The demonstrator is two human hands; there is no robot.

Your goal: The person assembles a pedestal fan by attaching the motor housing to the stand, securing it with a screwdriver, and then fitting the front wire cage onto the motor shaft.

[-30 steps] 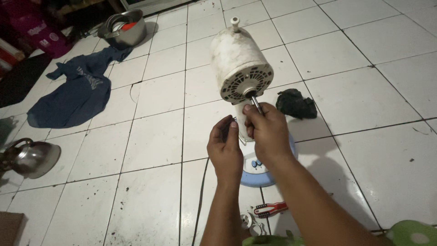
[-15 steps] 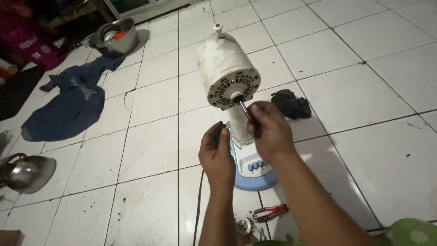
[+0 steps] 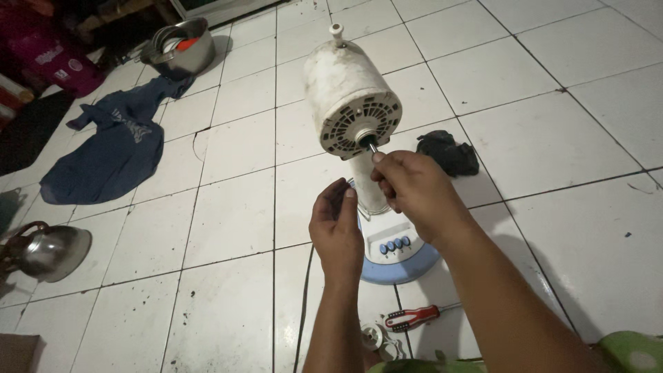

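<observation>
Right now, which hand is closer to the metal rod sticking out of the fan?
The right hand. Its fingers pinch the metal rod just below the fan motor. The left hand sits lower and to the left, beside the fan's stand, not touching the rod.

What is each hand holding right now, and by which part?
The right hand pinches the fan motor's metal shaft near its tip. The left hand has a pinched grip; what it holds cannot be told.

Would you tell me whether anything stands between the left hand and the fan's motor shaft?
Nothing visible does. The left hand hangs just below the shaft, which the right hand already grips beneath the motor housing.
</observation>
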